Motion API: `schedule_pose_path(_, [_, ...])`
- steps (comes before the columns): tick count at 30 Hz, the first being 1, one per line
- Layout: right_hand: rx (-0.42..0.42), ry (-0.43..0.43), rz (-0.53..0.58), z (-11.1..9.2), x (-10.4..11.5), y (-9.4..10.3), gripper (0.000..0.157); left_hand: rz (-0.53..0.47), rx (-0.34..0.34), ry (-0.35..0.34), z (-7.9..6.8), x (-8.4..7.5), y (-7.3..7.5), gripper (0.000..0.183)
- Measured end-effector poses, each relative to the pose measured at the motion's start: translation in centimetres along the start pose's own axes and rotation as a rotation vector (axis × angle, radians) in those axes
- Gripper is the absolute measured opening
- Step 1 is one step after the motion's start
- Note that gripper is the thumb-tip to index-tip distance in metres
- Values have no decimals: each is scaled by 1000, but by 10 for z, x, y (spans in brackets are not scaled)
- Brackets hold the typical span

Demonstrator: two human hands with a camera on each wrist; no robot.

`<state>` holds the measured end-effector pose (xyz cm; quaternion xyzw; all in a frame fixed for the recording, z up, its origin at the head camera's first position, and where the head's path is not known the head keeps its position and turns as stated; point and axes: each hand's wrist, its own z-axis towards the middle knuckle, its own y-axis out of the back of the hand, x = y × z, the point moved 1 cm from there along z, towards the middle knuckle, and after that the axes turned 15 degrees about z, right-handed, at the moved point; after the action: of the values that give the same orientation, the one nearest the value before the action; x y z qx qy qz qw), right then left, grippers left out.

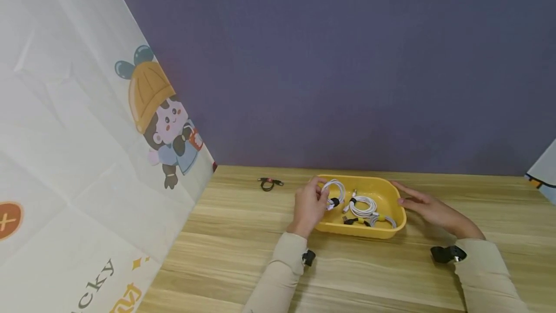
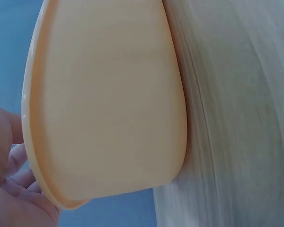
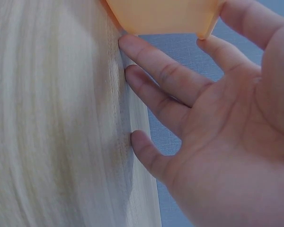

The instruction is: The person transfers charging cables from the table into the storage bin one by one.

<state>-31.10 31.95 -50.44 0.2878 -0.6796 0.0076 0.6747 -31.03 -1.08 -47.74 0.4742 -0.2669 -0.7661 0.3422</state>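
Observation:
My left hand pinches a coiled white cable with a black tie, at the left end of a yellow plastic basket. Inside the basket lie another white coiled cable, a short black cable and a grey cable with a yellow tie. My right hand touches the basket's right end with fingers spread and mostly straight. In the right wrist view, that hand's lower fingertips rest by the tabletop. The basket wall hides the held cable in the left wrist view.
A small black cable with a red tie lies on the wooden table, left of the basket. Behind the table rises a dark blue-grey panel. A white printed sheet borders the left side.

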Motion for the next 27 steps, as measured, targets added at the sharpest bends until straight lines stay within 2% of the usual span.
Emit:
schedule_pose_path(14, [-4, -10, 6, -3, 3, 0, 63, 202, -37, -49, 7, -4, -8, 20])
schedule_pose_path(21, [-6, -7, 8, -3, 2, -2, 63, 295, 11, -41, 10, -7, -12, 21])
schedule_pose_path(27, [-4, -9, 5, -1, 1, -2, 63, 447, 7, -90, 13, -8, -13, 22])
